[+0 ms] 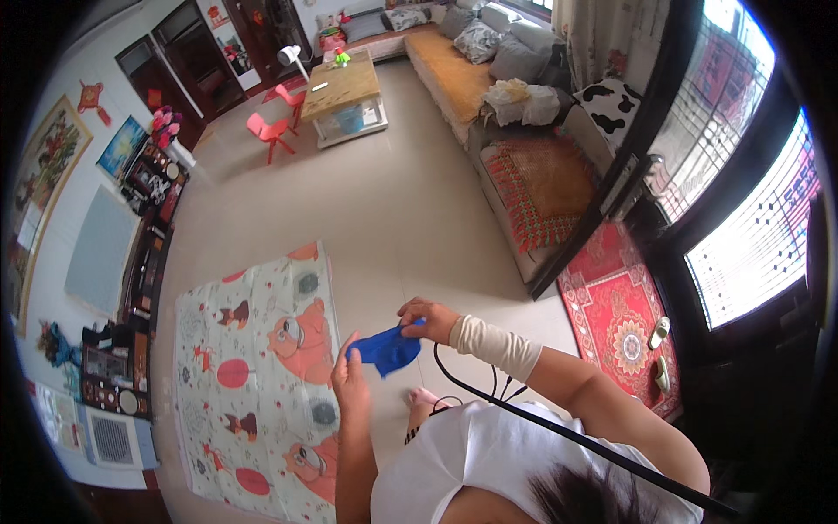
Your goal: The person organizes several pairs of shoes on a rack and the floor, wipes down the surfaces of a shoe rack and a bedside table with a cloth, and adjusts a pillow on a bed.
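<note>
A small piece of thin blue material (393,350), perhaps cloth or a plastic bag, is stretched between my two hands above the floor. The thumb and fingers of my left hand (350,370) pinch its left end. At the upper right end, my right hand (429,319) grips it with bent fingers. A cream sleeve cuff (494,345) covers my right wrist and part of the forearm. Whether the blue piece is folded or has an opening, I cannot tell.
A printed play mat (255,393) lies on the tiled floor at the left. A black cable (484,393) crosses my body. Red rugs (622,314) with slippers (660,333) lie by the glass door (713,92). Beyond are a sofa (452,78), a low table (347,82) and red chairs (268,128).
</note>
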The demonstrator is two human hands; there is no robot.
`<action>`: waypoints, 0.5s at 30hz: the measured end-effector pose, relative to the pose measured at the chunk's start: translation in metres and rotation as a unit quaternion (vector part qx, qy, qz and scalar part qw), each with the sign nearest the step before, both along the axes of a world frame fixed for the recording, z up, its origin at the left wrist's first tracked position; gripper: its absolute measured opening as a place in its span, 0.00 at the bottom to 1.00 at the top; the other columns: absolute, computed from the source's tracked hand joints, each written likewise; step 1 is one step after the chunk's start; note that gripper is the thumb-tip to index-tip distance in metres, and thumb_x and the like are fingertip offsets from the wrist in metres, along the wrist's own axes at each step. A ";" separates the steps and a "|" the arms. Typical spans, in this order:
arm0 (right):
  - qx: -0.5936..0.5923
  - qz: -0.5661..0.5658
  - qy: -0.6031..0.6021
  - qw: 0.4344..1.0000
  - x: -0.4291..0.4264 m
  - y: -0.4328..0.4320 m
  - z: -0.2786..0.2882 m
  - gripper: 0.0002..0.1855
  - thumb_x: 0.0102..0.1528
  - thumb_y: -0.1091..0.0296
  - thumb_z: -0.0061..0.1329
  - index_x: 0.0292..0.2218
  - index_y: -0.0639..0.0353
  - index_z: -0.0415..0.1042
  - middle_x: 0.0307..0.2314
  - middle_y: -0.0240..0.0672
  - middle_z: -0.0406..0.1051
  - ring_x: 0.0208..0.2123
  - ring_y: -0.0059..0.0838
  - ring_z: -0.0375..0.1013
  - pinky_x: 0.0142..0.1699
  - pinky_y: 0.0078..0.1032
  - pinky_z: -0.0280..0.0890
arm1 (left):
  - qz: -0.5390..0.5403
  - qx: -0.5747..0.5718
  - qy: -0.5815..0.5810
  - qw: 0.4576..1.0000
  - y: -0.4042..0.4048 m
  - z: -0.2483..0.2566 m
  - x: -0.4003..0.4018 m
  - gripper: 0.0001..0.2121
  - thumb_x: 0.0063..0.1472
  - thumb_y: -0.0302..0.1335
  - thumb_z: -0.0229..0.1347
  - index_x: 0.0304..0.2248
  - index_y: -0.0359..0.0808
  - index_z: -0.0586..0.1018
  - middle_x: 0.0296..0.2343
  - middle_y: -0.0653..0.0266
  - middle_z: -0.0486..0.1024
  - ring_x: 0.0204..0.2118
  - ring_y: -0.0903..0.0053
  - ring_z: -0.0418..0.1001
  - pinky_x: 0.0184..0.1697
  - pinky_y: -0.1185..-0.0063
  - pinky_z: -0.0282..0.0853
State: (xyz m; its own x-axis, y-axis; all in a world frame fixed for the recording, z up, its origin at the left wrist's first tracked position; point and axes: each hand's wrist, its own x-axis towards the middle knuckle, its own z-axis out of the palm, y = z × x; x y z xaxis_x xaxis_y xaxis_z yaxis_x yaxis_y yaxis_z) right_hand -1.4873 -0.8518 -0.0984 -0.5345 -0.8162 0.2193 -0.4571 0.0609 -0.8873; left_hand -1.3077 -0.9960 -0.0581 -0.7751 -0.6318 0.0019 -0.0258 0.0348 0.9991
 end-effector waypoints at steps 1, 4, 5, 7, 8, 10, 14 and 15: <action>0.023 0.015 -0.082 0.996 -0.012 -0.016 0.008 0.12 0.51 0.66 0.51 0.39 0.57 0.71 0.41 0.37 0.68 0.35 0.31 0.73 0.40 0.26 0.67 | -0.007 0.009 0.020 1.000 -0.014 0.012 -0.018 0.15 0.65 0.29 0.43 0.47 0.30 0.71 0.43 0.60 0.72 0.45 0.79 0.68 0.51 0.81 0.60; 0.019 0.066 -0.249 0.966 -0.053 -0.065 0.032 0.20 0.50 0.72 0.50 0.46 0.56 0.66 0.46 0.38 0.65 0.38 0.31 0.73 0.41 0.25 0.67 | -0.061 -0.050 0.010 0.997 -0.056 0.038 -0.076 0.15 0.65 0.28 0.43 0.48 0.31 0.70 0.43 0.59 0.72 0.46 0.78 0.68 0.51 0.81 0.60; -0.009 0.104 -0.329 0.939 -0.067 -0.083 0.037 0.24 0.50 0.74 0.49 0.49 0.56 0.63 0.46 0.37 0.64 0.39 0.30 0.73 0.41 0.24 0.67 | -0.087 -0.071 0.006 0.994 -0.073 0.042 -0.095 0.15 0.65 0.28 0.43 0.48 0.31 0.70 0.43 0.59 0.72 0.45 0.78 0.68 0.50 0.80 0.60; -0.011 0.122 -0.315 0.941 -0.088 -0.113 0.031 0.27 0.49 0.78 0.47 0.51 0.57 0.61 0.44 0.36 0.66 0.38 0.27 0.72 0.40 0.23 0.66 | -0.094 -0.168 0.045 0.980 -0.100 0.045 -0.131 0.14 0.63 0.26 0.45 0.47 0.36 0.73 0.35 0.62 0.76 0.34 0.81 0.72 0.40 0.83 0.66; -0.020 0.132 -0.228 0.965 -0.102 -0.129 0.020 0.27 0.48 0.78 0.48 0.51 0.58 0.62 0.45 0.37 0.66 0.36 0.27 0.72 0.40 0.24 0.67 | -0.117 -0.173 0.030 0.977 -0.114 0.051 -0.149 0.13 0.63 0.25 0.46 0.47 0.37 0.73 0.32 0.62 0.76 0.30 0.82 0.70 0.36 0.83 0.66; 0.031 0.143 -0.145 0.979 -0.126 -0.160 0.025 0.26 0.46 0.75 0.52 0.48 0.58 0.65 0.42 0.37 0.69 0.37 0.26 0.71 0.43 0.25 0.66 | -0.151 -0.188 -0.020 0.970 -0.146 0.073 -0.176 0.13 0.62 0.24 0.47 0.46 0.37 0.73 0.28 0.59 0.76 0.24 0.84 0.65 0.29 0.84 0.64; 0.132 0.110 -0.108 0.979 -0.187 -0.201 0.011 0.19 0.45 0.63 0.56 0.40 0.57 0.72 0.32 0.39 0.71 0.38 0.35 0.69 0.46 0.30 0.64 | -0.173 -0.218 0.031 0.960 -0.197 0.092 -0.238 0.13 0.61 0.23 0.48 0.45 0.37 0.74 0.22 0.65 0.70 0.20 0.87 0.59 0.25 0.86 0.59; 0.159 0.103 -0.033 0.981 -0.206 -0.212 -0.007 0.19 0.45 0.61 0.56 0.39 0.57 0.72 0.32 0.40 0.71 0.37 0.38 0.69 0.45 0.31 0.64 | -0.176 -0.209 0.021 0.962 -0.211 0.094 -0.250 0.12 0.61 0.24 0.48 0.45 0.37 0.73 0.26 0.59 0.74 0.22 0.84 0.63 0.28 0.85 0.63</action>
